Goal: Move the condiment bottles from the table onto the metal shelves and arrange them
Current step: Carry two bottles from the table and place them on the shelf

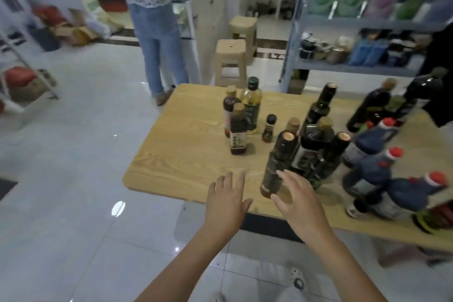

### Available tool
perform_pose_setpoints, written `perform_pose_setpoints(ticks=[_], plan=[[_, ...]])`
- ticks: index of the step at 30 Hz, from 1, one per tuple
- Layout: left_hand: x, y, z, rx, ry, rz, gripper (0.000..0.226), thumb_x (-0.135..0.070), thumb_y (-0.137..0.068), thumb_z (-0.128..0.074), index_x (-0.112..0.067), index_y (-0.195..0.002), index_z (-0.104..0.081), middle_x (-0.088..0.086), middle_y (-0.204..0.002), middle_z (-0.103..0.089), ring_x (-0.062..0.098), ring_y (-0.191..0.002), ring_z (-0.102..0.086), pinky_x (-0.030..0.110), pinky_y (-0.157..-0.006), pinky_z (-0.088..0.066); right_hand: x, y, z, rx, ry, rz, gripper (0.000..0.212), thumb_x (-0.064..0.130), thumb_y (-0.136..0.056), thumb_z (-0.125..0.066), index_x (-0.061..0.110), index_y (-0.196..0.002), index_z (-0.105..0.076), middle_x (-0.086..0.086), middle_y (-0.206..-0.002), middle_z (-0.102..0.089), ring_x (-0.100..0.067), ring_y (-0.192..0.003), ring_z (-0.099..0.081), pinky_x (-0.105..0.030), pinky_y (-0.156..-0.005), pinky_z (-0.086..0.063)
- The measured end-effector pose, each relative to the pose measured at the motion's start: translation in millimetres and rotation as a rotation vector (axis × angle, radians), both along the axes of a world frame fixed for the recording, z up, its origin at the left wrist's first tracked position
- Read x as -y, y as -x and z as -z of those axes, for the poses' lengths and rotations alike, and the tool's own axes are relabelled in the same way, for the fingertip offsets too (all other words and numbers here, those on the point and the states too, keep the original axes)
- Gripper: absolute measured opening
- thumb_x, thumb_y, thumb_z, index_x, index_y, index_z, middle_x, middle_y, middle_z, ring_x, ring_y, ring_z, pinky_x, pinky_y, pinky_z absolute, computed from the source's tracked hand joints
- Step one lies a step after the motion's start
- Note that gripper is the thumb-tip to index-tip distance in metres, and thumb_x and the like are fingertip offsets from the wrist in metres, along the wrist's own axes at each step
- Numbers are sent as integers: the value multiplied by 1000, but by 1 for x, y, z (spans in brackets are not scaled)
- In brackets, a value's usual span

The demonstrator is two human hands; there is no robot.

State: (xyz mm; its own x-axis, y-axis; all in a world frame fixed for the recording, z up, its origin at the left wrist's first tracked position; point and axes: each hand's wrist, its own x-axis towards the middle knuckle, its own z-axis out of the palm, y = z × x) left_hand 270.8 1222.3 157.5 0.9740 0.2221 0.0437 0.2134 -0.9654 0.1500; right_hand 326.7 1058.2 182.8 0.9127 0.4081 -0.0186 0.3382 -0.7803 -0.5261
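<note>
Several condiment bottles stand on a wooden table (186, 159). A dark bottle with a tan cap (278, 167) stands nearest me. My right hand (295, 200) is spread open right beside it, fingertips at its lower body, not gripping. My left hand (226, 200) hovers open over the table's near edge, holding nothing. Behind stand a tall dark bottle (318, 108), a yellow oil bottle with a green cap (251, 105), a brown sauce bottle (237, 130) and a tiny bottle (269, 129). Red-capped bottles in blue wrap (375, 169) crowd the right. The grey metal shelves (353, 66) rise behind the table.
A person in jeans (159, 46) stands at the table's far left corner beside a white counter (208, 19). Two beige plastic stools (230, 61) sit between the table and the shelves. The shelves hold bags and jars. Shiny tiled floor (73, 167) spreads to the left.
</note>
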Motion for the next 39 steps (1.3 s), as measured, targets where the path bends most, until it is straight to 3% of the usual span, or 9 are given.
perform_pose_setpoints(ticks=[3,11,15,20,25,27,30,35,39], plan=[[24,-24,-5,-2,118,-7,69,-51,-93,-45,-24,-150,-15,6,-151,-30,25,-136,-32,37,-109,-31,33,-17,2,-8,-42,44,57,37,-89,-60,31,-141,-38,11,-147,-36,-8,-136,-29,-26,-109,-25],[100,-85,-23,220,751,-343,71,-30,-78,-75,-22,-138,-38,-1,-136,-48,17,-127,-44,38,-105,-40,136,-94,9,-70,-211,43,43,29,-87,-63,26,-128,-51,6,-131,-52,-12,-123,-45,-27,-96,-38],[125,-100,-25,330,877,-526,65,-11,-76,-76,-17,-131,-42,3,-131,-52,20,-124,-48,38,-101,-41,164,-125,10,-104,-306,3,45,24,-85,-66,25,-128,-50,9,-127,-54,-7,-117,-48,-21,-91,-37],[127,-106,-23,345,875,-661,63,-2,-77,-72,-17,-132,-44,6,-131,-55,27,-120,-52,43,-99,-44,161,-146,7,-217,-271,-167,54,20,-82,-70,27,-130,-46,7,-130,-52,-11,-121,-47,-24,-95,-39],[130,-106,-15,299,802,-705,52,-13,-80,-74,-18,-128,-54,8,-113,-64,24,-101,-62,38,-87,-52,140,-156,8,-278,-244,-270,70,19,-80,-73,31,-138,-36,4,-144,-42,-17,-130,-42,-34,-102,-42],[133,-109,-9,256,782,-707,69,-12,-78,-75,-19,-138,-43,8,-126,-57,23,-109,-57,36,-89,-50,135,-161,8,-309,-229,-276,73,20,-80,-73,31,-140,-32,2,-147,-38,-19,-132,-41,-36,-103,-41],[142,-121,1,229,907,-647,96,-9,-70,-81,-22,-147,-26,3,-148,-35,23,-133,-36,45,-107,-38,132,-166,7,-311,-205,-287,76,22,-80,-73,29,-143,-30,2,-148,-37,-19,-133,-39,-37,-103,-40],[161,-155,10,342,1006,-637,62,-4,-72,-77,-19,-125,-48,1,-125,-57,22,-124,-48,37,-101,-40,127,-171,11,-298,-212,-261,71,24,-80,-73,26,-139,-34,2,-143,-43,-19,-130,-43,-36,-102,-41],[156,-158,17,381,1063,-670,54,-8,-68,-81,-25,-111,-52,-2,-113,-62,18,-112,-56,43,-100,-45,126,-173,13,-312,-207,-276,69,23,-80,-73,28,-137,-34,1,-145,-40,-20,-129,-43,-35,-99,-41]])
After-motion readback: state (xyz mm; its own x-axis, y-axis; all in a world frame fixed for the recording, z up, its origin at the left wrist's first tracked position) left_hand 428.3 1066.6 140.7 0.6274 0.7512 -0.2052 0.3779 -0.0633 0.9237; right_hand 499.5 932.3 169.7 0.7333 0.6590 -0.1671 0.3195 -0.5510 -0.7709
